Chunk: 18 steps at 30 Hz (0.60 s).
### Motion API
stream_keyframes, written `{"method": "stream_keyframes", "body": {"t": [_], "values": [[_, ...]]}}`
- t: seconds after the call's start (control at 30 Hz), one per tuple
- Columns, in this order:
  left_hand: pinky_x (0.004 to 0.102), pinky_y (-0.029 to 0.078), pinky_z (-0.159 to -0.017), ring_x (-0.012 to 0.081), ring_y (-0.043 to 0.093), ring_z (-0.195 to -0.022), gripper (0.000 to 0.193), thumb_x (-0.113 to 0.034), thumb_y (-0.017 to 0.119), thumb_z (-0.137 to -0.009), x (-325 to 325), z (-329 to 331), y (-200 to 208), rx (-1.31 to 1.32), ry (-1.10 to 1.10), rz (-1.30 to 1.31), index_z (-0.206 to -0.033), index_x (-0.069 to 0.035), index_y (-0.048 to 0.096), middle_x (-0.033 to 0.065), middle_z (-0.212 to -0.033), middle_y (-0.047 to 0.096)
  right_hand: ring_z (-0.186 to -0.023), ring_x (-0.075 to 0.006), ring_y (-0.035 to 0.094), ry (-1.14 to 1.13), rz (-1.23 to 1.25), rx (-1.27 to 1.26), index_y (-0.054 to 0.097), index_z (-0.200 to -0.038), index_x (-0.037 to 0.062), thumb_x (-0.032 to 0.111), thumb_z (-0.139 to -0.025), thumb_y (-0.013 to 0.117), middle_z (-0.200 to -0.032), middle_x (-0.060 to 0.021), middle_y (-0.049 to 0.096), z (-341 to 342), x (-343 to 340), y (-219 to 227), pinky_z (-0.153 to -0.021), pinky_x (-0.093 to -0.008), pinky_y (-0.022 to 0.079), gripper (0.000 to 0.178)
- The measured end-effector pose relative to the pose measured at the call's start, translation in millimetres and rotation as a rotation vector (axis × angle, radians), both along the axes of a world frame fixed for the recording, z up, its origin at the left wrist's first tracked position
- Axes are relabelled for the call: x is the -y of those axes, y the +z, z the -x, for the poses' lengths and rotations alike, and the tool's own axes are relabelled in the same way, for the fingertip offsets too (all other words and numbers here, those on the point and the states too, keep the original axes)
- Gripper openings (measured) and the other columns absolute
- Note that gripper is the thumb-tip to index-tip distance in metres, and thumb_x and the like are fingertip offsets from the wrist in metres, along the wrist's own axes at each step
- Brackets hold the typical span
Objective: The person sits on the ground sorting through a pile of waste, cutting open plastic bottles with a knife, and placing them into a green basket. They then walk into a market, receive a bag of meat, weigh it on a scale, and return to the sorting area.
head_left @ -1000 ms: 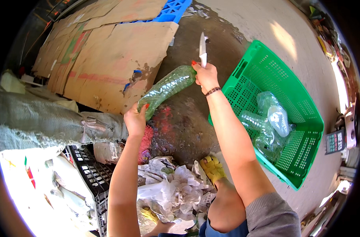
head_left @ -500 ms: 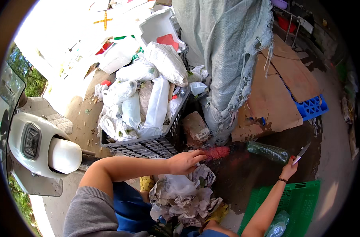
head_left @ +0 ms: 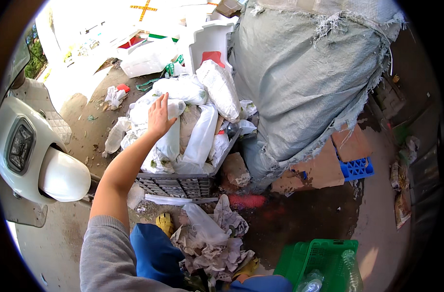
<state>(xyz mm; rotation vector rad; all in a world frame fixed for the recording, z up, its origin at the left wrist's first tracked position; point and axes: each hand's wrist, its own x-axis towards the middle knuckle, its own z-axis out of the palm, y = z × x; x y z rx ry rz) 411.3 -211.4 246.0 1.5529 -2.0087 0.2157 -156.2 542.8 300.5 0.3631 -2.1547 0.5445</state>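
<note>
My left hand reaches over the pile of white plastic-wrapped bundles, its fingers stretched out and holding nothing. The fingertips are at one of the pale bundles; whether they touch it I cannot tell. The bundles fill a black slatted crate, heaped above its rim, with bits of green showing through some. My right hand is out of view. At the lower right stands a green plastic crate holding clear plastic-wrapped bundles.
Crumpled paper and plastic lie between my feet. A large grey woven sack leans behind the crate, beside a brick. Flattened cardboard covers a blue pallet. A white scooter stands at left. Red netting lies on wet ground.
My left hand has moved from near the red netting up and left over the bundles. My right hand, with its knife, has left view. The green wrapped bundle has gone from the wet ground.
</note>
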Motion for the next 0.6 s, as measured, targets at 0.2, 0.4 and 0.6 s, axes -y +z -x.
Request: {"method": "stream_keyframes", "body": {"t": [0.2,0.4,0.6], "values": [[0.0444,0.045,-0.096,0.0295,0.056,-0.116,0.046,-0.018,0.08,-0.072,53,2,-23,0.183,0.023,-0.054,-0.115,-0.016,0.064,0.0034,-0.118,0.062,-0.144,-0.0338,0.035,-0.509,-0.594,0.532,0.04,-0.15,0.0044,0.029,-0.105,0.037,-0.154,-0.0173,0.041,-40,-86,-44,-0.118,-0.0525,0.03,0.051],[0.0427,0.048,-0.085,0.0316,0.057,-0.098,0.019,-0.008,0.069,-0.074,45,13,-9,0.155,-0.236,0.123,-0.092,-0.006,0.065,0.0099,-0.096,0.059,-0.076,-0.0243,0.056,0.114,-0.141,0.239,0.064,-0.11,-0.0013,0.011,-0.095,0.057,-0.1,-0.0138,0.061,-56,-61,-73,-0.067,-0.035,0.046,0.02],[0.0427,0.045,-0.094,0.0395,0.06,-0.109,0.036,-0.016,0.052,-0.095,44,-74,-25,-0.199,-0.117,-0.084,-0.126,0.002,0.058,0.0215,-0.116,0.062,-0.086,-0.037,0.063,0.262,0.183,0.384,0.065,-0.104,0.0005,0.004,-0.086,0.064,-0.096,-0.0185,0.062,-81,43,11,-0.074,-0.0414,0.05,0.019]]}}
